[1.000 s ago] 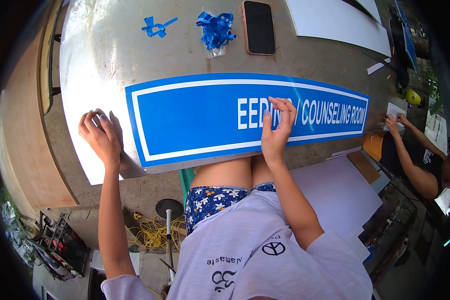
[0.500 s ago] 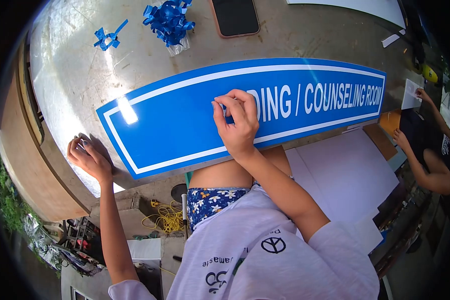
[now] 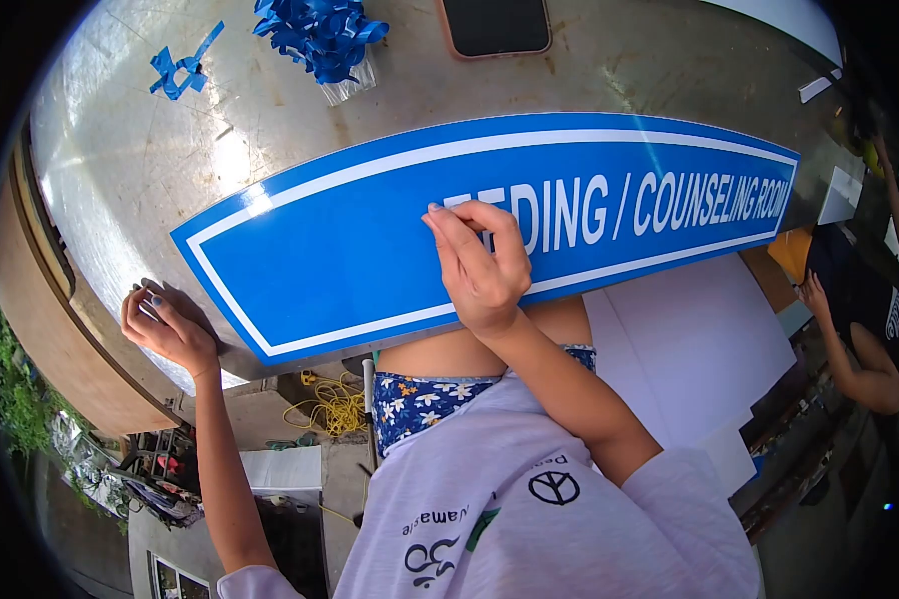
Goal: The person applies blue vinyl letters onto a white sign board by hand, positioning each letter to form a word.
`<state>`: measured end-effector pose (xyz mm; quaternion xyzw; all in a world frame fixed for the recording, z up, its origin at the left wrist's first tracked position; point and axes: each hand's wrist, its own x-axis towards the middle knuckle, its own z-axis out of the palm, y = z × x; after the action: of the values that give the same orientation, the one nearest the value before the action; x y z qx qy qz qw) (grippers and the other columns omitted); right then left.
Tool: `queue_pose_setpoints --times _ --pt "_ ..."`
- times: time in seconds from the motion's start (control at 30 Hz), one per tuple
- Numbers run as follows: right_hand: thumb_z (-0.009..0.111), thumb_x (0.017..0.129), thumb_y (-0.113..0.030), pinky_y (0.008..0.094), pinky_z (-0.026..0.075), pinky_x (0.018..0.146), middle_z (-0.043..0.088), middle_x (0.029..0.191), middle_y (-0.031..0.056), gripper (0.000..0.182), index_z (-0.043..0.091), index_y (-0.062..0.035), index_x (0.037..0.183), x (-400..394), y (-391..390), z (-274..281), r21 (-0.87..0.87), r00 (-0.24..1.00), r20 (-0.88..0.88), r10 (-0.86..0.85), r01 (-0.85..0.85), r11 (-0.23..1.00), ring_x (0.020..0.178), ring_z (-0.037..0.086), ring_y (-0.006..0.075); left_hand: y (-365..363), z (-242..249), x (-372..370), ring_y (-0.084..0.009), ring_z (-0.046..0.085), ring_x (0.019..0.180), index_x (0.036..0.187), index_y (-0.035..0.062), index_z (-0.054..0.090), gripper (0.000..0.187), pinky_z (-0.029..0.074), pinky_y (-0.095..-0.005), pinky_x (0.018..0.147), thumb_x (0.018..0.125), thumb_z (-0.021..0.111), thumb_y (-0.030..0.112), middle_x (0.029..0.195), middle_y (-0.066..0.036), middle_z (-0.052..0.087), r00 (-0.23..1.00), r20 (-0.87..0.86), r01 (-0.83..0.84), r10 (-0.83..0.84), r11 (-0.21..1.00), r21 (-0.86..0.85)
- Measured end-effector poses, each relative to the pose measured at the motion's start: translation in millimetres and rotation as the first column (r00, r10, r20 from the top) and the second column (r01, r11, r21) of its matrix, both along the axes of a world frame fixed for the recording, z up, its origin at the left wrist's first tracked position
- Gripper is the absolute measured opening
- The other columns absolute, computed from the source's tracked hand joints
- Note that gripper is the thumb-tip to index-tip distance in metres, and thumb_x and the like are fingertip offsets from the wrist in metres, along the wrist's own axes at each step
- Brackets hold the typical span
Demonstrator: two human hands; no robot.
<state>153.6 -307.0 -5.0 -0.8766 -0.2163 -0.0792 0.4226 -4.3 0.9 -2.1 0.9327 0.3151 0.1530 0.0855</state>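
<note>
A long blue sign (image 3: 340, 250) with a white border lies on the metal table, reading "EEDING / COUNSELING ROOM" in white letters where my hand does not cover it. Its left part is plain blue. My right hand (image 3: 484, 275) is over the sign at the leftmost visible letters, thumb and fingertips pinched together. Whatever the pinch holds, if anything, is too small to make out. To the left of the sign, my left hand (image 3: 173, 334) rests at the table's near edge, fingers loosely curled and apart, holding nothing.
Crumpled blue strips (image 3: 320, 38) are heaped on clear plastic, with a smaller blue scrap (image 3: 185, 70) to the left. A phone (image 3: 496, 25) lies at the far side. White sheets (image 3: 684, 344) are below the table's right side. Another person's hand (image 3: 816, 297) is at far right.
The view has shifted slightly. My right hand has moved a little nearer to me over the sign, uncovering more letters left of "DING". My left hand stays by the table edge.
</note>
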Motion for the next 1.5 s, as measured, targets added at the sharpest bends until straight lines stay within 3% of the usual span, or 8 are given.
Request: queue_pose_setpoints --times 0.63,0.7,0.9,1.5 --pt "0.076 0.073 0.0 0.0258 0.046 0.051 0.058 0.086 0.0069 0.016 0.069 -0.0014 0.088 3.0 3.8 0.3 -0.112 0.999 -0.001 -0.043 0.042 0.993 0.066 0.057 0.0166 -0.7 -1.3 0.0 -0.0326 0.04 0.114 0.111 -0.0027 0.05 0.034 0.031 -0.0452 0.097 0.097 0.042 0.028 0.117 -0.017 0.048 1.0 0.017 0.013 -0.013 1.0 0.012" --pt "0.077 0.073 0.0 0.0258 0.045 0.051 0.058 0.086 0.0066 0.015 0.069 -0.0028 0.086 1.6 2.1 4.0 -0.188 0.996 0.045 0.083 -0.073 0.979 0.066 0.056 0.0166 -0.3 -0.8 -0.1 -0.0324 0.04 0.114 0.111 -0.0037 0.049 0.035 0.03 -0.0448 0.097 0.097 0.042 0.027 0.117 -0.018 0.047 1.0 0.013 0.018 -0.018 1.0 0.014" --pt "0.078 0.069 0.001 0.0266 0.046 0.052 0.056 0.08 0.0054 0.02 0.069 -0.0024 0.087 1.2 1.6 2.5 -0.012 0.998 0.027 -0.064 0.064 0.998 0.065 0.056 0.0176 -0.9 -0.5 2.3 -0.0322 0.04 0.114 0.111 -0.004 0.05 0.034 0.03 -0.0448 0.097 0.097 0.042 0.027 0.117 -0.018 0.048 1.0 0.017 0.02 -0.02 1.0 0.017" --pt "0.077 0.067 0.003 0.0278 0.045 0.052 0.055 0.08 0.0066 0.024 0.067 0.0001 0.089 -0.5 4.4 -1.5 -0.099 0.997 0.068 -0.043 0.049 0.994 0.065 0.055 0.0185 -1.5 -0.5 2.6 -0.032 0.04 0.113 0.111 -0.0043 0.05 0.035 0.03 -0.0453 0.097 0.097 0.042 0.027 0.116 -0.018 0.047 0.999 0.031 0.026 -0.026 1.0 0.018"
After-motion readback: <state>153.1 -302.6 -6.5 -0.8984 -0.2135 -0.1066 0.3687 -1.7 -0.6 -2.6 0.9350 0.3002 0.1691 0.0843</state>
